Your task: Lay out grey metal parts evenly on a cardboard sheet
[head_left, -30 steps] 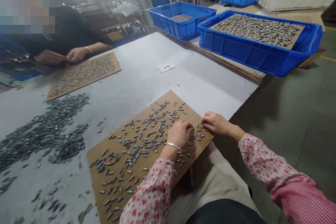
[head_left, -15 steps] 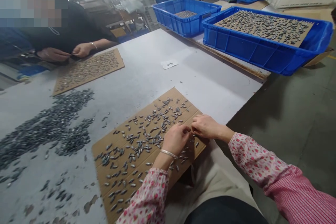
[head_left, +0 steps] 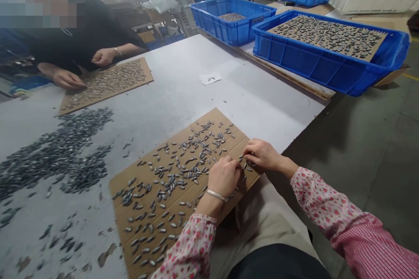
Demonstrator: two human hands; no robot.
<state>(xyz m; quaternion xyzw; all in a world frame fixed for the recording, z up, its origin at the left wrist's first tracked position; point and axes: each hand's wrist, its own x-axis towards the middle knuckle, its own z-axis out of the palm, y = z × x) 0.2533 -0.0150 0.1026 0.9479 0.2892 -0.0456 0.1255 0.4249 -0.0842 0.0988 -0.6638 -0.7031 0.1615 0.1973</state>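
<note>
A brown cardboard sheet (head_left: 225,125) lies at the near table edge, strewn with several small dark oval metal pieces (head_left: 183,163). My left hand (head_left: 224,175), a bangle on its wrist, rests curled on the sheet's right part, fingers bent down among the pieces. My right hand (head_left: 262,154) sits just to its right at the sheet's corner, fingertips pinched together on the pieces there. What either hand grips is too small to name.
A big heap of the same pieces (head_left: 55,154) covers the table's left. Across the table another person's hands (head_left: 67,79) work over a second cardboard sheet (head_left: 104,83). Blue crates (head_left: 327,67), (head_left: 229,28) with pieces stand at the back right. A small paper scrap (head_left: 210,79) lies mid-table.
My right hand slid left to meet the left hand, then drew slightly right again. The other person's hands have moved apart, one now down on their sheet.
</note>
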